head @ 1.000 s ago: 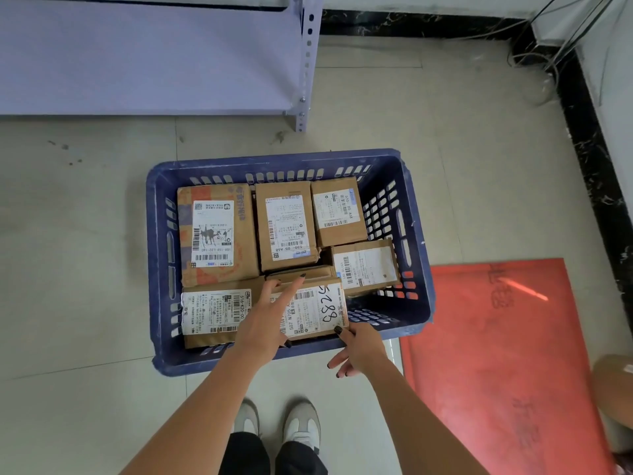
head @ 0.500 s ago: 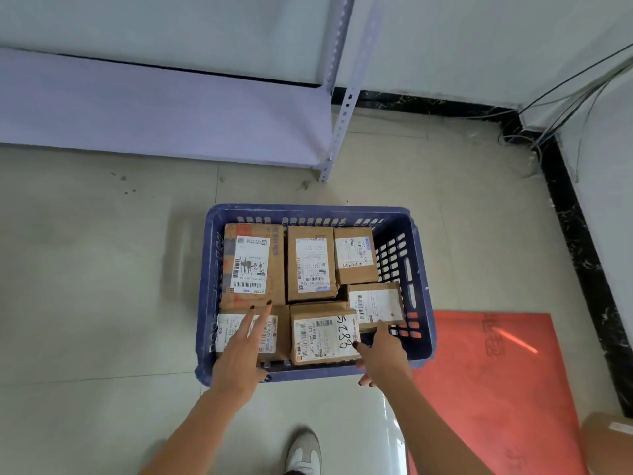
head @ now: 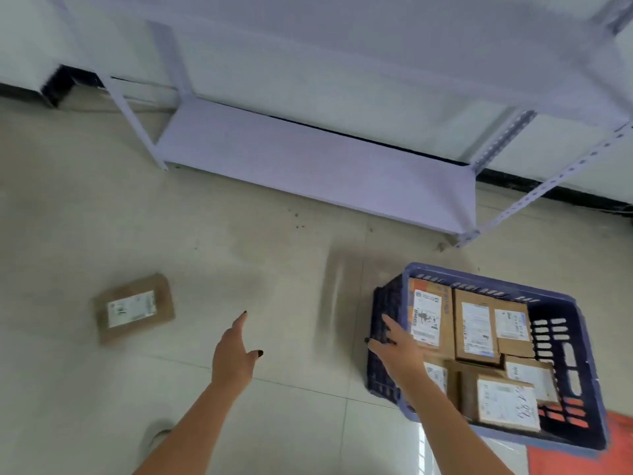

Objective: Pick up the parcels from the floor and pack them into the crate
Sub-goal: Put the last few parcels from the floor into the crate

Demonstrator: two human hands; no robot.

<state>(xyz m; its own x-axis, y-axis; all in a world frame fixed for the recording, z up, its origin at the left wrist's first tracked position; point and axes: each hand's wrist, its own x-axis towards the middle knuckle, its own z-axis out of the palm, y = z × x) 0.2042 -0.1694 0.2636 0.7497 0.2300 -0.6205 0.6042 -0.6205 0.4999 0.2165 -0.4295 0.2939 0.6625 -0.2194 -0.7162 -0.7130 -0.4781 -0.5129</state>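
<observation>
A blue plastic crate [head: 589,419] stands on the floor at the right, filled with several brown cardboard parcels [head: 474,325] with white labels. One more brown parcel [head: 134,308] lies alone on the tiled floor at the left. My left hand [head: 234,358] hovers over bare floor between that parcel and the crate, fingers apart, holding nothing. My right hand [head: 397,347] is spread over the crate's left rim, above the parcels there; whether it touches the rim I cannot tell.
A pale metal shelf rack [head: 315,159] stands against the wall behind, its low shelf just above the floor. An orange mat [head: 582,457] lies under the crate's right corner. My shoe [head: 156,437] shows at the bottom.
The view has swung left, so the crate now sits at the right and a lone parcel has come into sight. Both hands have left the front parcels; the left one has moved out over the floor.
</observation>
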